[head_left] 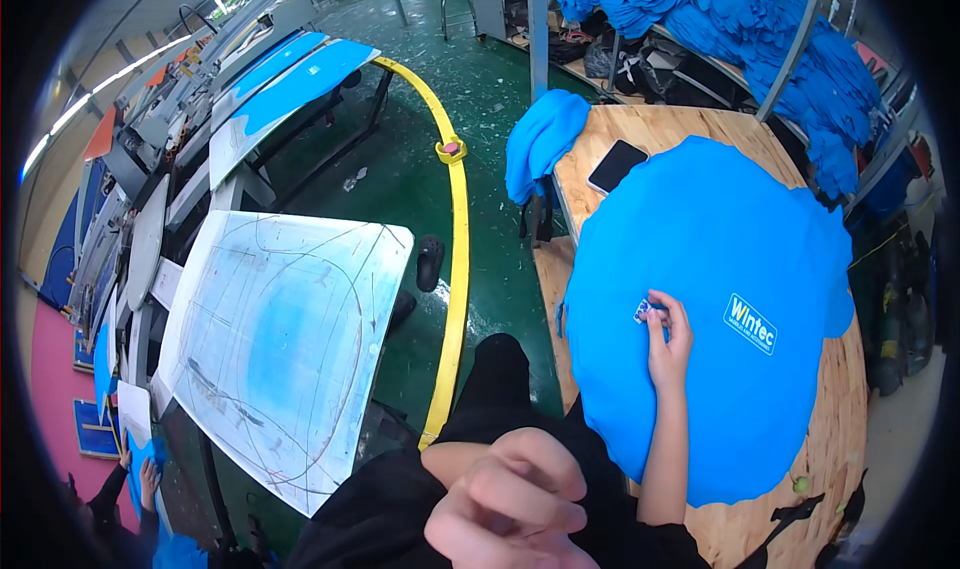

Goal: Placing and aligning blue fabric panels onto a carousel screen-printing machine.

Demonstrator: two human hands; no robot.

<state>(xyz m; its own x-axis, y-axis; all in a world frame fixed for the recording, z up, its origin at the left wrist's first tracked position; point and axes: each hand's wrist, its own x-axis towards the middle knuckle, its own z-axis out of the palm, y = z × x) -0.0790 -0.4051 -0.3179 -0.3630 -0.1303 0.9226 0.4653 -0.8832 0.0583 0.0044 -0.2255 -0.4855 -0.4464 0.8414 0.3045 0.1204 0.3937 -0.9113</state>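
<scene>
My right hand [668,334] rests over a large rounded blue fabric piece [700,219] with a white printed label [750,324], its fingers pinched on a small blue-and-white patterned item [642,312]. The fabric lies spread on a wooden table [620,129]. My left hand [505,494] is raised close to the camera at the bottom centre, above my dark-clothed lap, with curled fingers; whatever they may hold is hidden.
A black phone [617,167] and folded blue cloth [545,144] sit at the table's back. Left are printing boards [280,349], beside a curved yellow rail [455,229]. Blue fabric piles [700,39] fill shelves behind. A co-worker's hand [148,484] shows at lower left.
</scene>
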